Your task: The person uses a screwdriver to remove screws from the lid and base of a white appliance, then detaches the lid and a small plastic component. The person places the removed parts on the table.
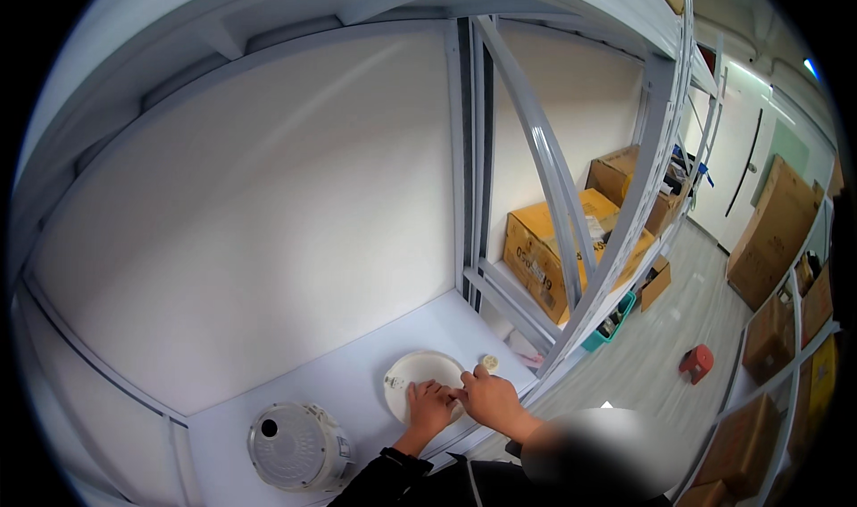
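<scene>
A round white dish-like piece [399, 361] with a raised rim lies on the white shelf in front of me. My left hand [430, 406] rests on its inner face, fingers stretched out and apart. Right beside it, my right hand [493, 403] is closed at the piece's right side, its fingertips almost touching the left hand's. Whatever those fingers pinch is too small or hidden to make out. Just beyond the right hand sits a small round cream-coloured part [489, 362]. To the left stands a white drum-shaped container [299, 444] with a dark round hole in its top.
Grey metal uprights [616, 266] and a white back panel [268, 195] frame the shelf. Farther right are a yellow-brown carton [536, 257], a green bin [611, 322], a red stool [696, 363] on the floor, and a rack of brown boxes [741, 440].
</scene>
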Demonstrator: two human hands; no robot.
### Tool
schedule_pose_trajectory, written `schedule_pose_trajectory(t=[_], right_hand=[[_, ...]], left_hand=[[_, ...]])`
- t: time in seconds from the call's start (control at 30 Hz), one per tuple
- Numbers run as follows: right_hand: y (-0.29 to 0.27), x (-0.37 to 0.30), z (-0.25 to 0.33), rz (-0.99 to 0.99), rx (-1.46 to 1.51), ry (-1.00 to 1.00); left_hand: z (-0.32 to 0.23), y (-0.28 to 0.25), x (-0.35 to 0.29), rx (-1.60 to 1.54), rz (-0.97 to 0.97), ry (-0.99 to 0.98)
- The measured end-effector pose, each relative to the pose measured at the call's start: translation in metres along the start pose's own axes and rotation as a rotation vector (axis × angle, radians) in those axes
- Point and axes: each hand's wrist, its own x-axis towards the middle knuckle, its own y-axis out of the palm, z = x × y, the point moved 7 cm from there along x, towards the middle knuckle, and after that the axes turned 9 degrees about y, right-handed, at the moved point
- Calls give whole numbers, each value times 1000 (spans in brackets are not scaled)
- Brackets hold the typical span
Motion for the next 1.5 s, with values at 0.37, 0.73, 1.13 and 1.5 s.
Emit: schedule_pose_trajectory(t=[0.37, 0.73, 1.13, 1.5], right_hand=[[-2, -1, 4, -12, -50, -68], [6, 3, -4, 75, -222, 23], [10, 6, -7, 26, -186, -169], [-5, 5, 4, -45, -37, -428]], left_hand=[[-4, -4, 1, 27, -44, 37], [-5, 1, 5, 52, 22, 9], [-4, 8, 5, 56, 41, -23], [-4, 9, 3, 45, 43, -75]])
